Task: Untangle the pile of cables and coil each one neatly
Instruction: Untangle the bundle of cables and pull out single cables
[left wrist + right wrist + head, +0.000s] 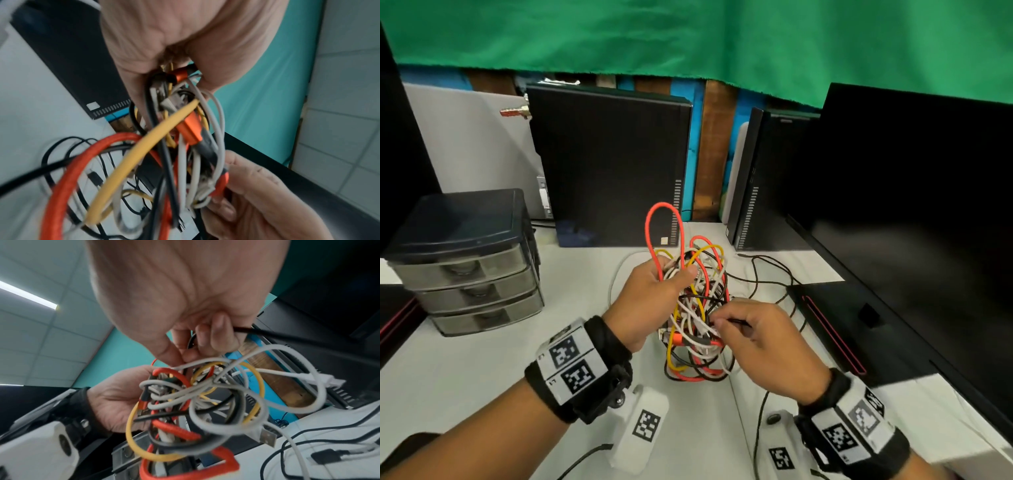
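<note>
Table (482,370): white; carries two black computer towers, a monitor and a drawer unit.
Monitor (928,205): dark screen at the right edge.
Computer tower (609,164): upright, behind the tangle.
Drawer unit (469,260): three translucent drawers, far left.
Cable tangle (695,308): orange, yellow, white and black cables knotted together, held above the table centre between both hands.
Left hand (650,301): clenched around the tangle's upper part, an orange loop (664,226) rising above it.
Right hand (760,339): fingertips pinching a thin black cable (267,333) at the tangle's right side.
</note>
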Demonstrator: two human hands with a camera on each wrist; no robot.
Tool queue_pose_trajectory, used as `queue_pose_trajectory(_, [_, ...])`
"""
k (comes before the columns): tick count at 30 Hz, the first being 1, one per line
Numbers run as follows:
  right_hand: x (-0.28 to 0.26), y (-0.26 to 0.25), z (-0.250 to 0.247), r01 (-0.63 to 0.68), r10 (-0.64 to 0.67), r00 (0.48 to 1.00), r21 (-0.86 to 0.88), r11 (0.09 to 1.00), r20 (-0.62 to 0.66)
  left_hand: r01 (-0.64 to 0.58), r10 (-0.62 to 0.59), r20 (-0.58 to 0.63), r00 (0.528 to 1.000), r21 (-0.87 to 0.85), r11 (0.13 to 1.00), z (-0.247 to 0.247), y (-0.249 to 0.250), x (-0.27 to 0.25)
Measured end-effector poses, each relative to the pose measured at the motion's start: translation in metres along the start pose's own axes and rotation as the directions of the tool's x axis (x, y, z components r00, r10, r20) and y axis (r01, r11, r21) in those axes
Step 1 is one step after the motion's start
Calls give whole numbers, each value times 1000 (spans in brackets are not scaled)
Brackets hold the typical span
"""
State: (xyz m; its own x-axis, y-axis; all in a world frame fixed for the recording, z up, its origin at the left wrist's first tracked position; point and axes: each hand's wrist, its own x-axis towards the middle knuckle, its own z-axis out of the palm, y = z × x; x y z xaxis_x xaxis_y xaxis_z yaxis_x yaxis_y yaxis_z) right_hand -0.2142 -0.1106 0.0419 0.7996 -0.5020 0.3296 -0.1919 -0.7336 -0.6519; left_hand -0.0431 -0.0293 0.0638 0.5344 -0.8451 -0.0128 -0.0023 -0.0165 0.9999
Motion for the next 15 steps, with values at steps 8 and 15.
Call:
queue_pose_trajectory(8, [-1, 1, -7, 54, -65, 993, -109, 993, -97, 211, -261, -125, 957, -314, 926, -10, 0, 14])
queue_pose_trajectory(15, [-6, -9, 15, 158, -244, 868, -224, 962, -433, 218, -378, -170, 910, -580, 785, -29, -8, 29])
